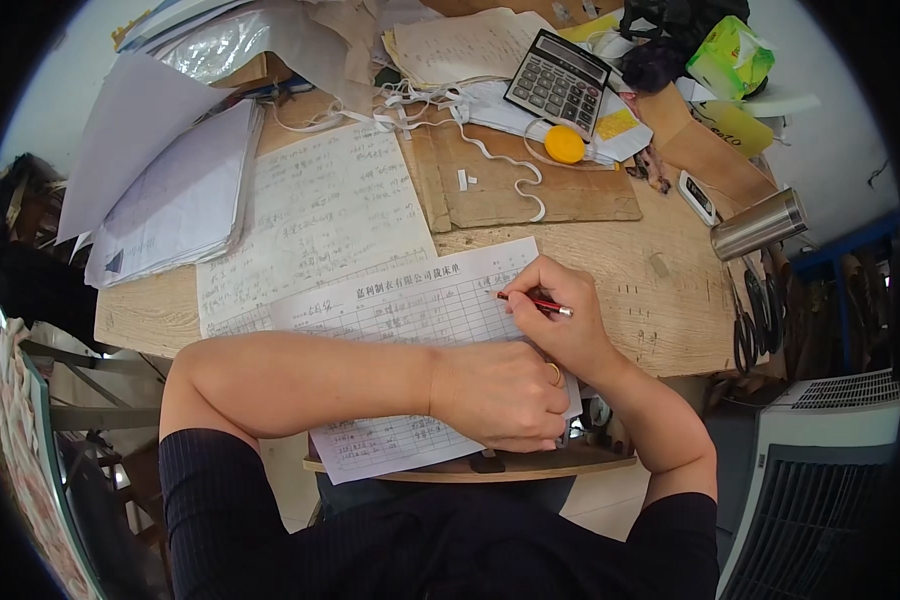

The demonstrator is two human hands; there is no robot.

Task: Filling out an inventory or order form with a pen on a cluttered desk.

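Observation:
My right hand (570, 319) grips a red and black pencil (546, 304), its tip at the upper right part of a printed form (457, 319). Handwriting fills several rows of the form's table. My left forearm lies across the sheet. My left hand (499, 394) rests on the form's right side, fingers curled under and a gold-coloured ring on one finger; the palm side is hidden. The form's lower end hangs past the desk edge, above a pulled-out drawer (465, 474). Beneath its upper left part lies a larger handwritten sheet (322, 202).
Around the wooden desk (667, 315) are a paper stack (172, 187), a calculator (559, 84), a yellow round tape measure (565, 143), white elastic cord (495, 155), brown cardboard (592, 199) and a steel tumbler (757, 223). Black-handled scissors (750, 315) hang at the right edge.

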